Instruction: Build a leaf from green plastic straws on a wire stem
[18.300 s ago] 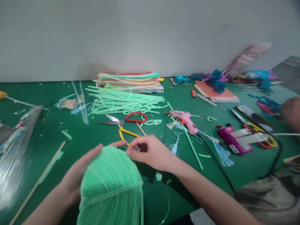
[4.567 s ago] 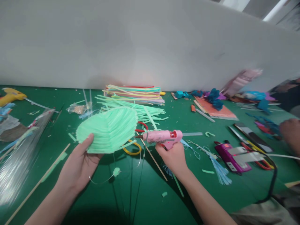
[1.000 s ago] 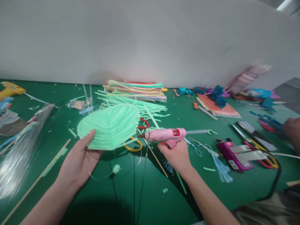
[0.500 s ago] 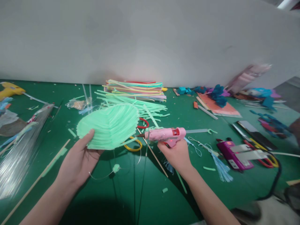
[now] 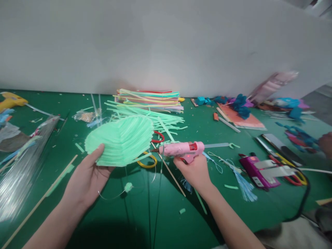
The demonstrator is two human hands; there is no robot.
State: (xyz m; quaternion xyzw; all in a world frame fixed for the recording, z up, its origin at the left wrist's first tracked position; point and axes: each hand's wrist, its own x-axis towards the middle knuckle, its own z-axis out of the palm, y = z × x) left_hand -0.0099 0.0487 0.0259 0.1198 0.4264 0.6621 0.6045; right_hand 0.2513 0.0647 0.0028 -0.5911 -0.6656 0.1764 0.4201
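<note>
One question, who's got what?

Left hand (image 5: 84, 183) is lightly closed, pinching a fuzzy green leaf shape (image 5: 120, 141) at its lower left edge. Right hand (image 5: 194, 173) is curled round a pink glue gun (image 5: 173, 149).

Where's the leaf shape sitting?

Held over the bench (image 5: 176, 228), nozzle (image 5: 155, 150) near its right side, can't tell if they touch.

A craft workshop: cluttered green worktable (image 5: 202, 128), pink glue gun (image 5: 176, 149), stacked pipe cleaners (image 5: 149, 101).
</note>
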